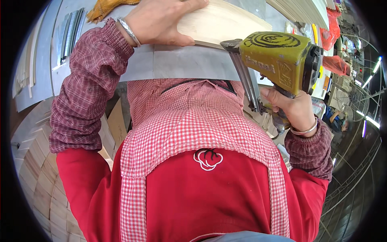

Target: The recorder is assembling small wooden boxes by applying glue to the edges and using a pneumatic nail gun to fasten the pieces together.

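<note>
In my right hand (298, 107) is a yellow-green pneumatic nail gun (278, 56), the fingers wrapped round its handle. Its dark nose meets the front edge of a pale wooden board (225, 24), and a slanted metal magazine runs down from the nose towards me. My left hand (161, 20) grips the left end of that board, thumb along the front edge and index finger stretched over the top. The other left fingertips are hidden or cut off by the upper edge. The board lies on a grey metal-topped table (141, 64).
Long pale wooden strips (302, 12) are stacked at the far right. Dark metal strips (71, 34) and an orange-yellow cloth (105, 8) lie at the far left. Stacked wooden pieces (38, 181) stand low on my left. Red plastic bags (332, 30) hang at the right, with another person (336, 119) beyond.
</note>
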Motion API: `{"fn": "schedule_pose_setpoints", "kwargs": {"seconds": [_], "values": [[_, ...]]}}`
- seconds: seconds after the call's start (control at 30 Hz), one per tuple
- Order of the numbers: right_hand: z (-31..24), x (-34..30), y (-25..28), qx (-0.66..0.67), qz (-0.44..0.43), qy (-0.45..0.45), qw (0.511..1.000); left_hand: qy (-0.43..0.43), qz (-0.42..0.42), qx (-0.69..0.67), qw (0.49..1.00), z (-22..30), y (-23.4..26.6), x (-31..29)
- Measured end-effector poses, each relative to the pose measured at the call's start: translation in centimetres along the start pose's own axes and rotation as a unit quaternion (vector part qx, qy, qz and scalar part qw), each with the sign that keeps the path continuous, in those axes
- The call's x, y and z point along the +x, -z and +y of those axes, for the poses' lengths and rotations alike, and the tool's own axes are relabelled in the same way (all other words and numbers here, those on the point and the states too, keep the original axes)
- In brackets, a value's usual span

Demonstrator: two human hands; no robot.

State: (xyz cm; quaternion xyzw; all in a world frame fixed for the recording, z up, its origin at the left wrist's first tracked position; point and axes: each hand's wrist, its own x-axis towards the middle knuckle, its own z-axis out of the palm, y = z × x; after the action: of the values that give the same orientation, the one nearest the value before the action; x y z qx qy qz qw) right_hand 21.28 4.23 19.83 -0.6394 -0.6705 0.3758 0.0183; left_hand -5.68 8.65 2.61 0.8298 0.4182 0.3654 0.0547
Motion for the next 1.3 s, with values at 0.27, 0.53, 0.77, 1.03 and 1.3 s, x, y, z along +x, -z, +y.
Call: {"fn": "schedule_pose_setpoints", "kwargs": {"seconds": [0.27,0.53,0.77,1.03,1.3], "values": [[-0.2,-0.1,-0.1,0.011,-0.003,-0.036,0.999,0.028,-0.032,-0.003,0.999,0.6,0.2,0.2],[0.8,-0.3,-0.5,0.077,-0.014,-0.023,0.997,0.002,-0.041,0.083,0.996,1.5,-0.5,-1.5],[-0.3,2.5,0.4,0.08,-0.033,-0.014,0.996,0.039,-0.055,0.103,0.992,3.8,-1.1,-3.4],[0.5,4.0,0.5,0.084,-0.042,0.015,0.995,0.046,-0.084,0.078,0.992,6.1,0.1,-2.8],[0.6,3.3,0.2,0.154,-0.035,-0.042,0.986,0.022,-0.039,0.084,0.995,6.5,-0.3,-2.7]]}}
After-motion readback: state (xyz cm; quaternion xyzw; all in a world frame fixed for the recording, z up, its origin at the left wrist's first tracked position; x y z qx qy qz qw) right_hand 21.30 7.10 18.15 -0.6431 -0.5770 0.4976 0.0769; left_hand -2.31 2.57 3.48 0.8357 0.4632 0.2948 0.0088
